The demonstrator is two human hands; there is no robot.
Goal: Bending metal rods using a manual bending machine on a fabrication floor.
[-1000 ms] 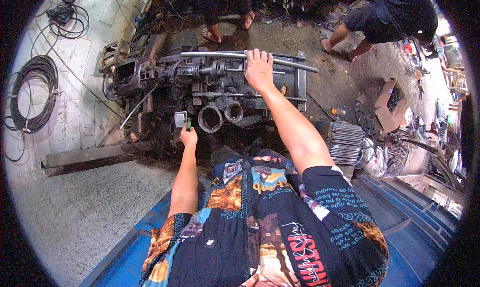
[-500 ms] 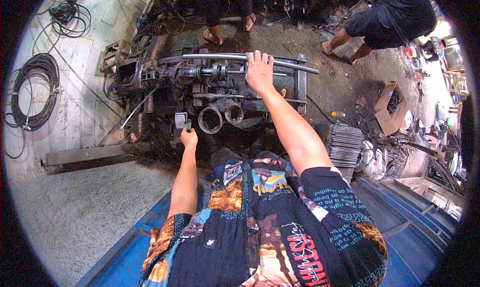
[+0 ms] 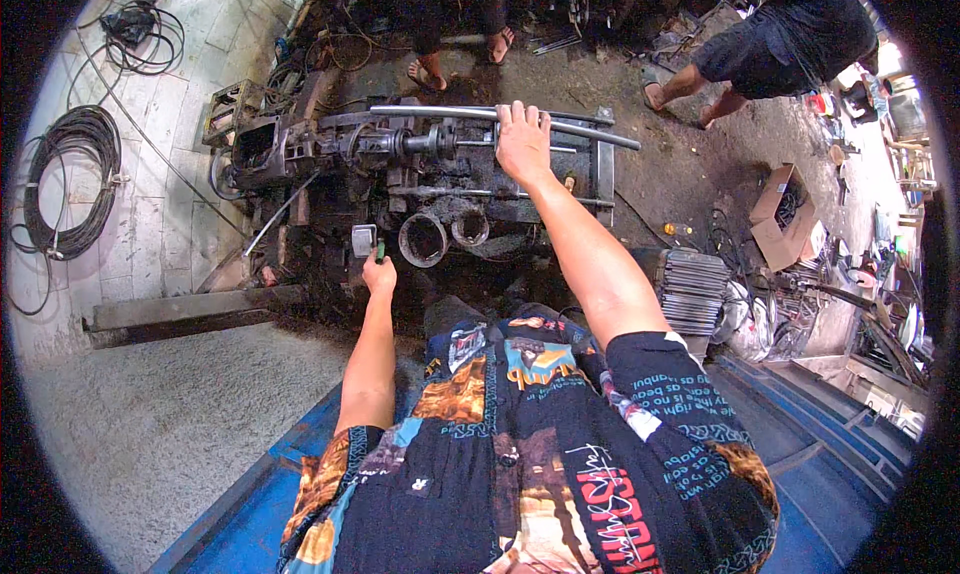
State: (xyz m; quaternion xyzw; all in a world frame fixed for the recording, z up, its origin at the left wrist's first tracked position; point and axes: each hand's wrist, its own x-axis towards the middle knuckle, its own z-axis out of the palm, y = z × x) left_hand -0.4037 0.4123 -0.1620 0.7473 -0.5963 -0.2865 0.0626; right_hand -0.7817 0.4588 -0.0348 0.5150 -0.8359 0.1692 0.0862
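Observation:
My right hand (image 3: 523,146) is closed over a long grey metal rod (image 3: 440,112), which lies crosswise along the far side of a dark, greasy machine (image 3: 345,146). Beneath and in front of that hand run thinner metal bars (image 3: 500,193) of the machine's frame. Lower and to the left, my left hand (image 3: 379,274) wraps round a green handle (image 3: 380,253). Right beside the handle is a small grey box (image 3: 363,240); whether they are joined I cannot tell. Two round metal rings (image 3: 423,241) sit at the machine's near side, between my arms.
A ribbed grey motor housing (image 3: 690,292) stands near my right elbow, with an open cardboard box (image 3: 783,217) beyond it. Coiled black cable (image 3: 68,182) rests on the left. Two people stand across the machine, one at the right in dark shorts (image 3: 750,54). Blue metal (image 3: 245,519) lies below me.

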